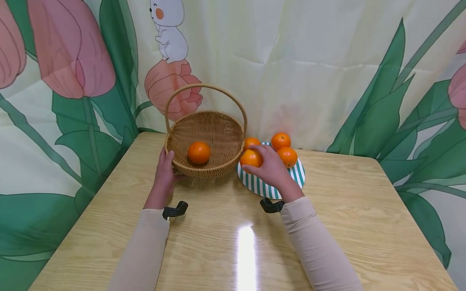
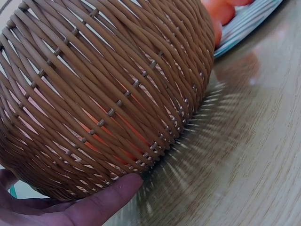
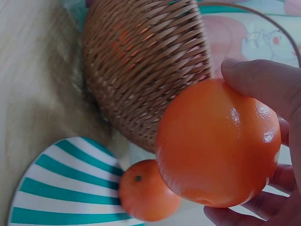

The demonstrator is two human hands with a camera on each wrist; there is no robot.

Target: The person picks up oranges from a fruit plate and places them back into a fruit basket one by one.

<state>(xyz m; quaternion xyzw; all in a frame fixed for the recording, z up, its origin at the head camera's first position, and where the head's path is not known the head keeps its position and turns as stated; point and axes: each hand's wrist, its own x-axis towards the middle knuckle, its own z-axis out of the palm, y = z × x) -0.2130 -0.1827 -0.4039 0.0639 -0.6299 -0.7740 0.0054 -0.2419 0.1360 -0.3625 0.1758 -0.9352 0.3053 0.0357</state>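
Observation:
A brown wicker basket (image 1: 207, 171) with a tall arched handle stands on the table with one orange (image 1: 199, 152) inside. My left hand (image 1: 165, 173) holds the basket low on its left side; in the left wrist view the thumb (image 2: 106, 200) lies along the weave. With my right hand (image 1: 268, 167) I grip another orange (image 3: 216, 143) between thumb and fingers, just right of the basket rim. Below the held orange is a plate (image 1: 265, 190) with green and white stripes. On it sit more oranges, one behind my hand (image 1: 252, 142) and two at the right (image 1: 287, 157).
The pale wooden table (image 1: 349, 202) ends at a curtain (image 1: 309, 81) printed with tulips and a white animal. The basket's handle (image 1: 204, 85) arches up in front of that curtain. A black wrist mount (image 1: 271, 205) sits on each forearm.

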